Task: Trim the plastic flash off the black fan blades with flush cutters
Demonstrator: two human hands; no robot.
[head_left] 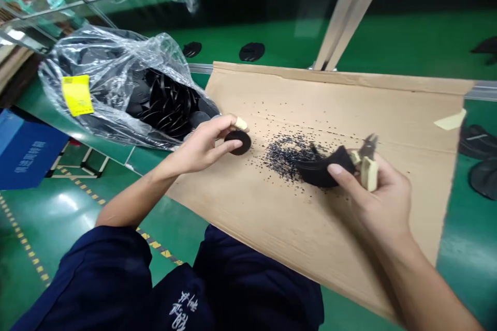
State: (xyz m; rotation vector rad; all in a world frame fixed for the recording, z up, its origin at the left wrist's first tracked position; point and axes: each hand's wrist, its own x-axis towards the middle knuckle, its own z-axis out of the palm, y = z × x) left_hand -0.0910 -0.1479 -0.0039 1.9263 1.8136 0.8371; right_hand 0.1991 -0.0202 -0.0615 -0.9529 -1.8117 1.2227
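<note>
My left hand (209, 145) pinches a round black disc (238, 143) between thumb and fingers, near the mouth of a clear plastic bag. A pale finger cover shows on one of its fingertips. In my right hand (380, 196) is a curved black plastic part (324, 169), its lower edge over the cardboard. The same hand also holds a pair of nippers (368, 150), jaws pointing up and away. Pale covers wrap some right fingertips. Small black scraps (285, 155) lie heaped and scattered on the cardboard sheet (240, 212) between the hands.
The clear plastic bag (112, 67), with a yellow label (77, 95), holds many black parts at the left. Loose black parts (252, 51) lie beyond the cardboard, others (483, 176) to the right. A metal post (351, 15) rises behind. A blue box (31, 150) stands lower left.
</note>
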